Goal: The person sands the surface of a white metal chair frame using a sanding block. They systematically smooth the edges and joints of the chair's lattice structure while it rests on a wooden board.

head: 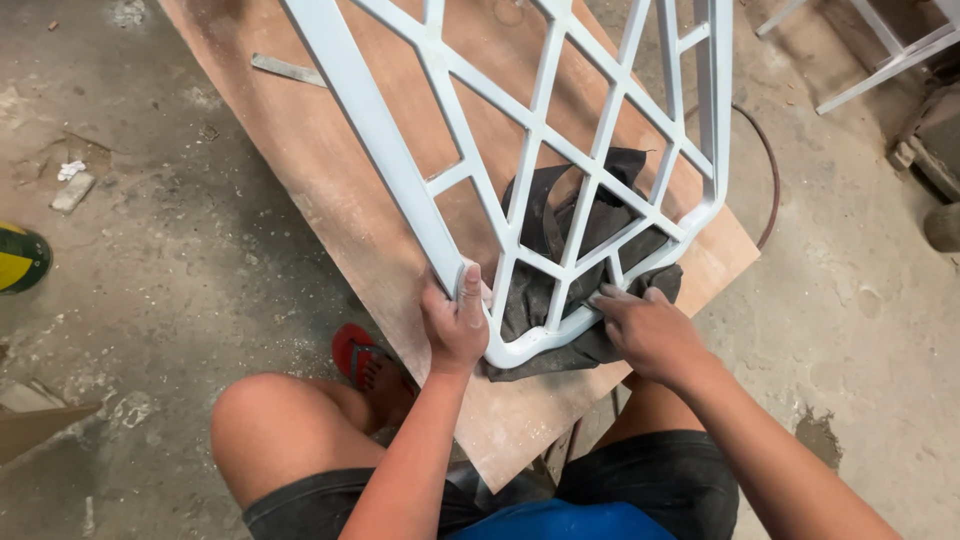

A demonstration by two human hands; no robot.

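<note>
A pale grey metal lattice frame (380, 130) with diagonal bars lies across a brown plywood board (330, 180). My left hand (455, 325) grips the frame's thick side rail near its rounded lower corner, thumb on top. My right hand (645, 325) presses fingertips down onto a dark grey cloth (545, 225) at the frame's lower rim. The cloth lies bunched under the lattice and shows through its openings.
A flat metal strip (288, 70) lies on the board's far left. A dark cable (772, 190) curves on the dusty concrete floor at right. White metal bars (880, 60) stand at top right. My knee (265, 425) and red sandal (358, 355) sit beside the board.
</note>
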